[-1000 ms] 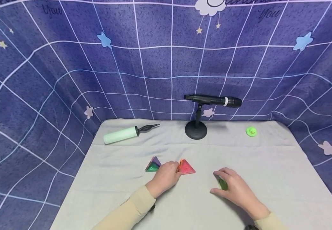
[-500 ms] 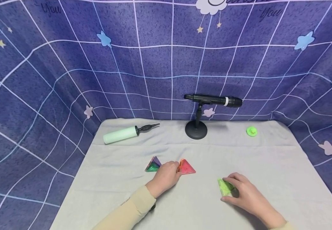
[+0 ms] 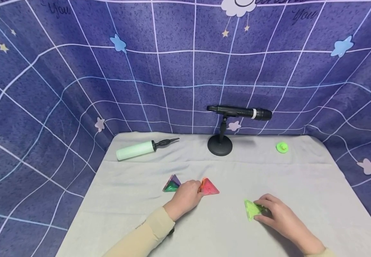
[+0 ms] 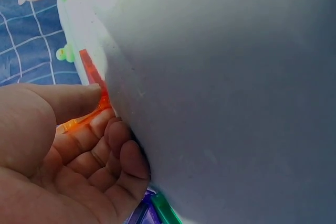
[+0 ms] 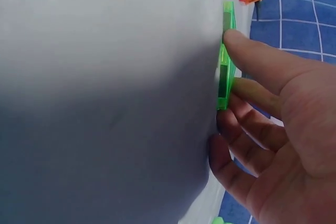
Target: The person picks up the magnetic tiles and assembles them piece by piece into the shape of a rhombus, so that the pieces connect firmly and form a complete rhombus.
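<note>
My left hand (image 3: 185, 197) rests low over the cloth, thumb and forefinger pinching an orange triangular magnetic tile (image 4: 79, 123). A red triangular tile (image 3: 210, 187) lies against the orange one. Left of that hand sits a small pyramid of green and purple tiles (image 3: 172, 185), partly covered by the hand. At the right, my right hand (image 3: 280, 216) holds a light green triangular magnetic tile (image 3: 251, 210) by its edges, thumb on one side and forefinger on the other. The right wrist view shows this green tile (image 5: 226, 72) edge-on, close to the cloth.
A pale green hand pump (image 3: 135, 150) lies at the back left of the white cloth (image 3: 224, 232). A black microphone on a stand (image 3: 220, 145) stands at the back, with a small bright green duck toy (image 3: 282, 147) to its right. A blue gridded curtain (image 3: 179, 67) surrounds the table.
My right hand has moved right and toward me, turning the green tile from mostly hidden in the fingers to flat and visible. The left hand has stayed in place.
</note>
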A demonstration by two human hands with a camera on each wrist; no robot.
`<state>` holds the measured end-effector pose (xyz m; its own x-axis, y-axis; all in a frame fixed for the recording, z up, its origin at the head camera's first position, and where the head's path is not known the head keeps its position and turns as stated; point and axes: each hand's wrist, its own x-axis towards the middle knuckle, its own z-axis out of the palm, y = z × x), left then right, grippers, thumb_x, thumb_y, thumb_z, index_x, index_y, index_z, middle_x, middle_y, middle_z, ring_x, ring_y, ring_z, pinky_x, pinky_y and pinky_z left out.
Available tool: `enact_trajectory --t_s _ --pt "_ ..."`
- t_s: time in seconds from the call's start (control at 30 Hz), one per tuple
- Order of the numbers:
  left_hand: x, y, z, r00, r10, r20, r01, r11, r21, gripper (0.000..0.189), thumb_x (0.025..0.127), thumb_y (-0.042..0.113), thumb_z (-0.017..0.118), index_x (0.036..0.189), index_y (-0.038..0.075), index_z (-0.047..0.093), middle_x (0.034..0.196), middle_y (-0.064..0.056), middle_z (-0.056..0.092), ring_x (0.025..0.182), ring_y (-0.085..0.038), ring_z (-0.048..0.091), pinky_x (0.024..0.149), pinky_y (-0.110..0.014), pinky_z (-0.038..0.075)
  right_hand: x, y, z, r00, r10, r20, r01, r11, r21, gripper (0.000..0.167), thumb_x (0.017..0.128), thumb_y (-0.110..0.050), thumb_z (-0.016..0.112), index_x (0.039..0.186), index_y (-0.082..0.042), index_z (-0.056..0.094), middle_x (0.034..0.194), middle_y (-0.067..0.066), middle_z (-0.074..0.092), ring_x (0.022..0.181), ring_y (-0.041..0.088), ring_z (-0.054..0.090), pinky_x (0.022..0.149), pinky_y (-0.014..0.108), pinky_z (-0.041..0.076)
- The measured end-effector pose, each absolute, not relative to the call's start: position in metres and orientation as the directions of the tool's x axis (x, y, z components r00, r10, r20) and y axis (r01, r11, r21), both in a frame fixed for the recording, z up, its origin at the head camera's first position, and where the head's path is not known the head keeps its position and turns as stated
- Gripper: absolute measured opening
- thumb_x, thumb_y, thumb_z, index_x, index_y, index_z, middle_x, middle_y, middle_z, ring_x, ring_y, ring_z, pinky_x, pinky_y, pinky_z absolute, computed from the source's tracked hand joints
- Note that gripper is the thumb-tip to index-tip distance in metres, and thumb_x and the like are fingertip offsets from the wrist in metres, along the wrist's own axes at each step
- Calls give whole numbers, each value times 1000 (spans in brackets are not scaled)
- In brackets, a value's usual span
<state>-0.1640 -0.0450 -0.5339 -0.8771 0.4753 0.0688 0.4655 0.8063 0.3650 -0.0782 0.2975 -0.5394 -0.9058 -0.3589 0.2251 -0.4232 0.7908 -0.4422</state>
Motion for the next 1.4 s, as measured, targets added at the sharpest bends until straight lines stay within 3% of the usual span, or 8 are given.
enact_trajectory --t_s 0.23,0.43,0.73,1.0,1.2,1.4 --pt "-163 -44 -532 -877 476 68 466 806 365 28 93 18 79 77 12 57 67 3 49 63 -14 52 59 -33 45 -83 286 -536 -948 -279 152 -318 828 -463 43 77 -29 94 111 -15 73 104 -12 65 93 9 65 85 37 56" --pt "-162 -44 -532 -877 476 72 468 807 360 26 92 17 79 78 11 58 67 2 51 63 -15 54 58 -33 45 -90 274 -538 -945 -258 200 -323 828 -458 45 72 -23 96 107 -13 70 97 -10 65 88 8 62 81 38 55" --pt "-161 -44 -531 -877 475 65 464 806 367 25 91 14 79 78 10 59 68 1 52 63 -15 54 58 -33 46 -99 260 -537 -978 -153 144 -204 853 -479 39 78 -15 92 106 -9 67 97 2 69 92 22 69 83 45 57" --pt "-161 -44 -531 -877 478 53 462 806 369 23 92 14 78 79 9 59 68 0 53 64 -16 55 59 -33 46 -103 253 -538 -970 -130 204 -217 843 -492 38 77 -8 92 106 -7 67 96 5 71 89 24 70 80 47 58" --pt "-161 -43 -530 -880 474 39 454 812 365 22 93 16 78 81 9 61 70 -1 55 65 -17 58 60 -34 48 -106 245 -539 -970 -122 212 -213 848 -485 43 80 -10 90 117 -1 70 104 11 73 93 28 71 82 49 57" --pt "-163 -43 -529 -876 478 56 464 808 364 23 92 14 78 79 9 60 68 -1 55 64 -17 57 59 -33 47 -114 233 -539 -954 -146 261 -255 852 -457 32 80 -10 91 105 -1 74 95 7 72 84 22 68 77 45 56"
